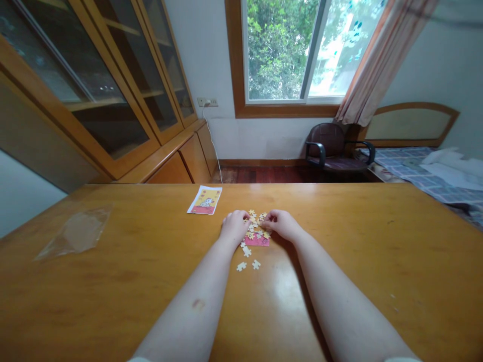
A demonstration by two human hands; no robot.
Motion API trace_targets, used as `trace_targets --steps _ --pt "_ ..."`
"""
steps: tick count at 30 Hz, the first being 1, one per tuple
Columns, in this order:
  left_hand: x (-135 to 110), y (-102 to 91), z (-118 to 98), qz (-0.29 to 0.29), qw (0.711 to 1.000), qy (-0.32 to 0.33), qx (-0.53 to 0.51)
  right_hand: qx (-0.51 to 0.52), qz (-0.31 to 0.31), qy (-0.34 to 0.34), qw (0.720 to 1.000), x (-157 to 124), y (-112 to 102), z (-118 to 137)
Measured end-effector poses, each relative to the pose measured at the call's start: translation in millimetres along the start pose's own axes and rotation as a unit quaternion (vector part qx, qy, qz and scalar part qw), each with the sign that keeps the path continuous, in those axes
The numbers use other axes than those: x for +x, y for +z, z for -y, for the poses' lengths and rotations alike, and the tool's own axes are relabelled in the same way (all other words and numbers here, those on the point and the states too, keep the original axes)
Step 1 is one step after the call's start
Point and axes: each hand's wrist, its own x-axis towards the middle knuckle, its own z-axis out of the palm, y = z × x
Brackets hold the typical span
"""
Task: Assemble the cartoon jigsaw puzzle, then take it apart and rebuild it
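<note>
My left hand [234,227] and my right hand [277,223] rest on the wooden table [339,241], facing each other across a cluster of small cream jigsaw pieces [253,226]. Fingertips of both hands touch the cluster's edges, and I cannot tell whether either hand holds a piece. Below the cluster lies a joined pink section of puzzle [257,240]. Several loose pieces [246,258] lie nearer me. To the far left of the hands lies a yellow and red picture card [204,200].
A crumpled clear plastic bag [77,234] lies on the table's left. Beyond the far table edge stand a glass-fronted wooden cabinet [116,85], a dark office chair [332,151] below a window, and a bed [426,171] at the right.
</note>
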Motion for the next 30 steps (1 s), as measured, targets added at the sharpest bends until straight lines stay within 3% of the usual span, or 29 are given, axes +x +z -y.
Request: trace_targets --steps 4,7,9,11,14,24,30 --pt "0.6 -1.2 -1.5 0.004 1.0 -0.008 -0.016 -0.004 -0.034 -0.016 0.999 1.6 0.0 -0.4" --pt "-3.6 -6.7 -5.1 -0.026 0.999 0.013 -0.02 -0.013 -0.06 -0.018 0.998 3.6 0.2 -2.7" --pt "-9.4 -12.5 -9.4 -0.033 0.996 0.084 -0.022 -0.016 -0.085 -0.006 0.996 5.4 0.1 -4.8" --pt "-16.3 -17.7 -14.3 0.005 0.986 0.168 -0.01 -0.016 -0.107 0.009 0.994 7.3 0.1 -6.9" --pt "-24.4 -21.3 -20.6 0.063 0.974 0.216 0.024 -0.013 -0.133 0.026 0.991 9.3 0.5 -8.6" --pt "-29.1 -28.4 -22.3 0.098 0.966 0.228 0.067 -0.005 -0.148 0.027 0.989 9.7 1.9 -8.0" --pt "-29.3 -30.2 -19.1 0.1 0.974 0.199 0.051 0.004 -0.148 0.028 0.989 10.2 2.8 -6.7"
